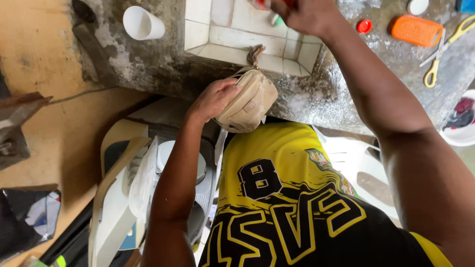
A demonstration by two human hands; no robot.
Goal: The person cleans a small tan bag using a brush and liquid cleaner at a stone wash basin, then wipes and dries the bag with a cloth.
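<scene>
— Looking down over the yellow and black shirt [292, 198], we saw the left hand [213, 99] wrapped around a small tan pouch [250, 101], didn't we?

— We did. Its fingers were curled shut on the pouch's side, pressing it against the front edge of the rough concrete counter [316, 94], probably so the edge took some of the weight. The braided cord [254, 53] at its top pointed up toward the tiled basin [237, 34].

— And the right hand [304, 15]?

— It was reaching out over the basin, at the very top of the view. We judged its fingers closed around something small, with a bit of red and a green and white tip [276, 20] showing under them, but the frame cut off too much for us to name the thing.

— What lay about them?

— A white cup [142, 23] lay tipped on its side on the counter, left of the basin. To the right we noted a red cap [364, 26], an orange brush-like scrubber [416, 30] and yellow-handled scissors [445, 49], all within arm's reach, apart from each other. A white bowl [462, 133] with dark and reddish bits sat lower at the right edge, and white plastic chairs [123, 198] stood stacked below the left arm.
</scene>
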